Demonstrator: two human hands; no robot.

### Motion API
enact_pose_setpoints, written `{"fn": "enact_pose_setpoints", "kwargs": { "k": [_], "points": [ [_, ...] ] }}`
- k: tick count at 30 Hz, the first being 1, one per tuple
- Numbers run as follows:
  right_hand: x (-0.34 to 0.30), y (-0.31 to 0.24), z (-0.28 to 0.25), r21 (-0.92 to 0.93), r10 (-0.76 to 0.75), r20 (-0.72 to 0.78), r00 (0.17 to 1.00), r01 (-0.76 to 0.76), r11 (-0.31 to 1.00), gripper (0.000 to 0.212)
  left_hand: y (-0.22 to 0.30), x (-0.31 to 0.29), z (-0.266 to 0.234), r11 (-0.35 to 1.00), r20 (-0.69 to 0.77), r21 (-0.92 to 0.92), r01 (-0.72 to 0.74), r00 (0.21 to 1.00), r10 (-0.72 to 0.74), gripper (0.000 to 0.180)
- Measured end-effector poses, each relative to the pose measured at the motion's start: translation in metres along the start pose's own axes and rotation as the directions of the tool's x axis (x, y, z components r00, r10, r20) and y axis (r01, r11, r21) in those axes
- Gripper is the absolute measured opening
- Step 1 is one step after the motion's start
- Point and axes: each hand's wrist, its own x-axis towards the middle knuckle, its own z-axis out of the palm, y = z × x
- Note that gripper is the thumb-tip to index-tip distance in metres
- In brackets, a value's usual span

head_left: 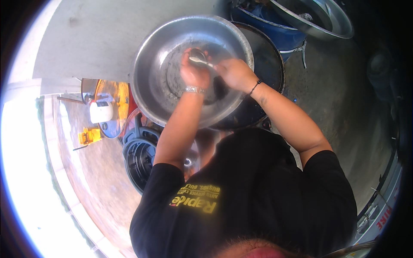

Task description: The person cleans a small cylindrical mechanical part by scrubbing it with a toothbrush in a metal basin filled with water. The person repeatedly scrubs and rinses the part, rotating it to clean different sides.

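Over a wide metal basin, both my hands work close together. My left hand, with a metal watch at its wrist, cups a small round metallic part in its curled fingers. The part's exact kind is hard to make out. In my right hand is a slim white brush, much like a toothbrush, held by its handle. Its pale end lies against or just over the round part. Part of the brush handle is hidden by my right fingers. A dark patch shows on the basin floor below my hands.
Under the basin is a dark drum top. A blue drum stands at the far right with another metal basin on it. To the left are a black tub, a white jug and a yellow object.
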Motion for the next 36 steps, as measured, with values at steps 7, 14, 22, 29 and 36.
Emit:
{"fn": "enact_pose_setpoints", "kwargs": {
  "k": [7,14,22,29,36],
  "points": [
    [-0.018,0.010,-0.019,-0.194,0.009,0.020,1.000,-0.005,0.981,0.032,0.016,-0.014,0.009,0.978,-0.049,-0.171,0.123,0.990,-0.133,0.021],
    [-0.016,0.013,-0.019,-0.189,-0.109,-0.011,0.994,0.104,0.976,0.029,0.016,-0.018,0.005,0.969,-0.017,-0.185,0.163,0.985,-0.170,0.020],
    [-0.013,0.032,-0.039,-0.403,-0.254,0.006,0.967,0.234,0.885,0.029,0.025,-0.030,0.000,0.964,0.000,-0.165,0.209,0.977,-0.212,0.021],
    [0.004,0.037,-0.058,-0.512,-0.370,0.066,0.927,0.350,0.784,0.029,0.036,-0.041,0.008,0.973,-0.026,0.039,0.228,0.974,-0.227,0.025],
    [0.046,0.022,-0.006,-0.796,0.051,0.437,0.898,0.360,0.486,0.026,0.028,-0.011,-0.055,0.950,-0.348,0.105,0.293,0.906,-0.241,0.040]
  ]
}}
